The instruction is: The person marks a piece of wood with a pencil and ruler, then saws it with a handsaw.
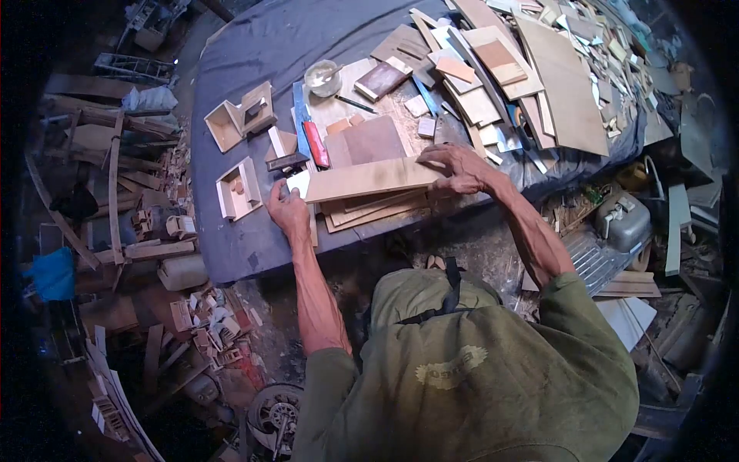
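A long, flat wooden board lies across the front of the work surface. My right hand grips its right end, with fingers over the top edge. At the left end, my left hand is closed, thumb and fingers pinching a small white flat piece beside the board. Just beyond the left fingers sits a dark, block-like piece. More thin boards are stacked under the long board, and a brown panel lies behind it.
Small open wooden boxes stand at left. A red-handled tool, a blue ruler, a pencil and a tub lie behind. Boards and offcuts pile up at right. A metal sink and scrap wood crowd the floor.
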Available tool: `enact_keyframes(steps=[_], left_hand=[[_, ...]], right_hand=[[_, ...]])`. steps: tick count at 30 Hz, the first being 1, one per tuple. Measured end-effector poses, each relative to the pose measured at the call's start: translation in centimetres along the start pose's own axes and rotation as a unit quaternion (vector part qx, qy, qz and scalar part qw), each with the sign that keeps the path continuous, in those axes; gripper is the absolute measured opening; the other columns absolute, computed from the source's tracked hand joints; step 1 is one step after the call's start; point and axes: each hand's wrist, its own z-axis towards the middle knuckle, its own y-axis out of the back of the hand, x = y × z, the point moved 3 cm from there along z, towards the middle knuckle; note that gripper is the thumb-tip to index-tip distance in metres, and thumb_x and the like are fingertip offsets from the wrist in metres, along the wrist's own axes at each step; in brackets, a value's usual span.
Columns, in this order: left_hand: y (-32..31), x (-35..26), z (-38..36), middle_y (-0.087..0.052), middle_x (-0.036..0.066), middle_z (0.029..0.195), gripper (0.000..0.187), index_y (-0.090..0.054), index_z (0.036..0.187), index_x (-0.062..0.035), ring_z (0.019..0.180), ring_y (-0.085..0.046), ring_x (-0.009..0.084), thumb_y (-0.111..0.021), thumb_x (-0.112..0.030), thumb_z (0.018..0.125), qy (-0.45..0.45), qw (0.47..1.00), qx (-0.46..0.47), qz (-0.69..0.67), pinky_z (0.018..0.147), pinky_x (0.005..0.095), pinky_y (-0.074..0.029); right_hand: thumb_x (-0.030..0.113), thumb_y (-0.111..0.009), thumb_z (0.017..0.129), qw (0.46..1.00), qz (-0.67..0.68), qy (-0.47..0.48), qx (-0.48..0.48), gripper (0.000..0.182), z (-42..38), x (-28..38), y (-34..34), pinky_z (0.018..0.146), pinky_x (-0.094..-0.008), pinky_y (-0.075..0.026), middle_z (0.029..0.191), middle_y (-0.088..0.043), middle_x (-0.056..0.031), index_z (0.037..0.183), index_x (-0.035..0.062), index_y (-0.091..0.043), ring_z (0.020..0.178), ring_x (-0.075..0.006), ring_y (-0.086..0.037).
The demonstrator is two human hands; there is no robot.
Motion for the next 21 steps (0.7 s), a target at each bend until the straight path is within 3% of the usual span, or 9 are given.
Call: enact_keyframes(steps=[6,9,12,15,18,20,21], left_hand=[[0.4,-0.7,-1.9,-0.052,0.006,0.083,0.032,-0.073,0.11,-0.0038,0.082,-0.051,0.0196,-0.061,0.003,0.081,0.023,0.999,0.034,0.003,0.076,0.0339,-0.044],[-0.2,0.3,-2.5,-0.053,0.009,0.084,0.032,-0.073,0.109,-0.0041,0.084,-0.053,0.0243,-0.058,0.002,0.082,0.016,0.998,0.053,0.037,0.08,0.0373,-0.044],[-0.6,0.8,-3.2,-0.055,0.014,0.09,0.033,-0.073,0.11,-0.0039,0.087,-0.054,0.0294,-0.058,0.001,0.081,-0.012,0.998,0.046,0.041,0.084,0.04,-0.044],[-0.6,-0.3,-4.3,-0.055,0.018,0.099,0.033,-0.07,0.114,-0.0026,0.09,-0.055,0.0325,-0.06,-0.001,0.082,-0.025,0.997,0.023,0.074,0.085,0.041,-0.044],[-0.6,-2.4,-5.2,-0.053,0.02,0.108,0.037,-0.064,0.12,0.0008,0.096,-0.055,0.0351,-0.065,-0.006,0.084,-0.042,0.993,0.038,0.102,0.09,0.0422,-0.044],[-1.0,-2.6,-5.9,-0.052,0.023,0.116,0.043,-0.059,0.125,0.004,0.104,-0.055,0.0381,-0.067,-0.01,0.086,-0.079,0.987,0.055,0.127,0.095,0.0433,-0.043],[-1.6,-2.4,-6.1,-0.051,0.025,0.121,0.046,-0.056,0.128,0.0058,0.109,-0.054,0.0401,-0.068,-0.012,0.086,-0.109,0.981,0.062,0.146,0.098,0.044,-0.042]], right_hand=[[0.033,-0.082,0.065,0.987,-0.15,0.051,-0.03,0.09,0.5,-2.0,-0.9,0.115,-0.0591,-0.028,0.149,-0.046,-0.0059,0.146,0.0204,-0.046,0.138,-0.0305,-0.042],[0.03,-0.085,0.063,0.98,-0.185,0.048,-0.048,0.093,1.5,-3.2,-1.4,0.114,-0.0652,-0.025,0.15,-0.042,-0.0034,0.146,0.0234,-0.044,0.138,-0.0304,-0.041],[0.031,-0.085,0.064,0.976,-0.208,0.04,-0.061,0.09,1.7,-3.1,-1.3,0.111,-0.0687,-0.028,0.15,-0.042,-0.0049,0.145,0.025,-0.046,0.137,-0.0305,-0.041],[0.03,-0.084,0.068,0.949,-0.236,0.0,-0.206,0.075,-0.1,-1.4,-1.3,0.107,-0.0583,-0.039,0.144,-0.046,-0.0091,0.136,0.0188,-0.055,0.133,-0.0312,-0.044],[0.029,-0.078,0.076,0.959,-0.062,-0.132,-0.245,0.053,-3.5,0.1,-3.8,0.094,-0.0468,-0.049,0.125,-0.061,-0.0168,0.124,0.0096,-0.063,0.118,-0.0328,-0.058],[0.028,-0.068,0.085,0.941,0.16,-0.19,-0.228,0.04,-4.3,1.0,-6.3,0.083,-0.0424,-0.052,0.099,-0.069,-0.0205,0.115,0.0025,-0.065,0.095,-0.0358,-0.067],[0.028,-0.063,0.088,0.943,0.142,-0.184,-0.238,0.042,-4.1,0.3,-8.0,0.079,-0.0443,-0.053,0.089,-0.07,-0.0226,0.119,0.0008,-0.063,0.085,-0.0377,-0.068]])
